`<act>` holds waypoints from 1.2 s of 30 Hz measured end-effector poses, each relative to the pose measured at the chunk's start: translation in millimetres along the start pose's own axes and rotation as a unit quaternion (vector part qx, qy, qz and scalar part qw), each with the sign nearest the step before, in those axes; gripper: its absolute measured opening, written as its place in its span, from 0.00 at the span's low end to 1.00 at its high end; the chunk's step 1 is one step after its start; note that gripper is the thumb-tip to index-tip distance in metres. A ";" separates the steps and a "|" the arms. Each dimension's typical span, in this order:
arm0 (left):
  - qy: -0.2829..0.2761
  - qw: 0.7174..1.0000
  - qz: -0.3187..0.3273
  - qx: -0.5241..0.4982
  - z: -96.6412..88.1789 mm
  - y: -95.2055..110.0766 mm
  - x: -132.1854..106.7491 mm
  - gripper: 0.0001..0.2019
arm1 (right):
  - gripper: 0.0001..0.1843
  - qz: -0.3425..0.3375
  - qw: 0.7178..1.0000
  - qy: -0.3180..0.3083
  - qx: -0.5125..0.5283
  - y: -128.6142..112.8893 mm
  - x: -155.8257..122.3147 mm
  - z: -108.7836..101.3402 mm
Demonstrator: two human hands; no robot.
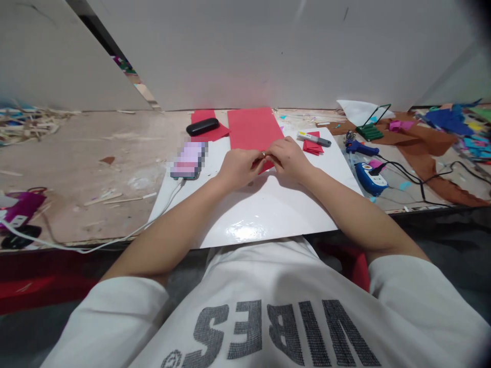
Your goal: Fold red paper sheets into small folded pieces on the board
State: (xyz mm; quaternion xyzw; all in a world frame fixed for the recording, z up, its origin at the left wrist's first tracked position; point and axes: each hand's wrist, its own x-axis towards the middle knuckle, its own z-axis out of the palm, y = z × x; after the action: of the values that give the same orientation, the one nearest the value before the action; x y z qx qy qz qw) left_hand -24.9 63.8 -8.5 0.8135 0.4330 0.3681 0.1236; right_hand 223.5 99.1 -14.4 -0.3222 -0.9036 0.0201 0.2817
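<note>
My left hand [240, 167] and my right hand [288, 157] meet over a glossy white board [264, 209] on the worktable. Both are closed in a pinch on a small piece of red paper [268, 166], most of it hidden under the fingers. A large red paper sheet [253, 128] lies just beyond my hands. A stack of folded red paper pieces [312, 146] rests to the right of my right hand, with a marker pen [313, 138] beside it.
A phone [188, 161] with a white cable lies left of my hands, a black case [202, 126] behind it. A blue glue gun [362, 148] and a blue device [370, 178] with black cords sit right. Coloured paper scraps [456, 125] are piled far right.
</note>
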 end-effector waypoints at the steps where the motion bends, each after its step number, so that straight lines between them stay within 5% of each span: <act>1: 0.001 1.000 0.005 -0.003 -0.9 0.1 -0.2 0.17 | 0.15 -0.007 1.000 0.006 -0.005 1.8 0.5 -0.6; 8: 0.027 1.000 0.005 0.011 -14.5 -10.0 1.6 0.10 | 0.15 0.049 0.996 0.074 0.008 39.3 -3.6 -19.1; 12: 0.079 0.996 -0.015 0.027 -15.3 -16.7 1.8 0.11 | 0.26 0.112 0.968 0.158 0.162 55.8 -6.1 -20.5; 17: 0.141 0.989 -0.012 -0.036 -3.8 -14.1 -2.3 0.08 | 0.49 0.163 0.878 0.113 0.435 29.6 1.9 -0.5; 21: 0.148 0.985 0.004 -0.085 4.6 -4.0 -6.9 0.08 | 0.36 0.183 0.841 0.094 0.500 -0.4 3.7 9.4; 26: 0.151 0.964 -0.026 -0.216 6.0 1.2 -2.6 0.07 | 0.30 0.193 0.841 0.105 0.494 0.8 1.7 9.3; 31: 0.080 0.933 -0.065 -0.345 5.5 -2.3 3.6 0.08 | 0.42 0.153 0.840 0.119 0.506 11.9 2.7 14.3; 36: 0.095 0.934 -0.038 -0.342 7.5 3.2 -1.5 0.13 | 0.50 0.146 0.839 0.126 0.510 6.8 2.1 18.1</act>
State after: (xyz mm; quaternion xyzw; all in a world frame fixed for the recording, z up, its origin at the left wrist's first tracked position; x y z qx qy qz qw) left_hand -18.1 61.6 -12.8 0.6660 0.3207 0.5650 0.3665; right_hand 216.6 108.4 -30.1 -0.2610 -0.6649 0.4778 0.5113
